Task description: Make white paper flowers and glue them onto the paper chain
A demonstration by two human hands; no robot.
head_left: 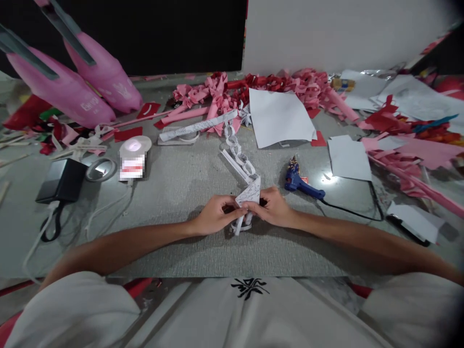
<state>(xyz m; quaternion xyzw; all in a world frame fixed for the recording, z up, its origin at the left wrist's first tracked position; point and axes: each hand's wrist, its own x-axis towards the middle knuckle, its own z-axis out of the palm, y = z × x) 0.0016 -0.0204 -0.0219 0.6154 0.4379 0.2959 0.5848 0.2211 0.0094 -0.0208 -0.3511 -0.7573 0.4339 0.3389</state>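
Note:
A folded white paper strip with grey markings (250,192) is pinched between my two hands near the middle of the table. My left hand (219,212) closes on its left side, thumb across the front. On the other side my right hand (275,208) grips it, thumb pointing left and most fingers tucked behind. From the top of the strip a chain of white paper loops (235,147) runs away toward the back. Beside the chain lies a narrow white paper strip (234,165). A small looped end shows beneath my thumbs, partly hidden.
A blue glue gun (302,182) with a black cord lies to the right. White paper sheets (279,116) and pink paper scraps (217,92) line the back. At left are two pink bottles (76,92), a black box (62,181) with cable and a tape roll (101,169).

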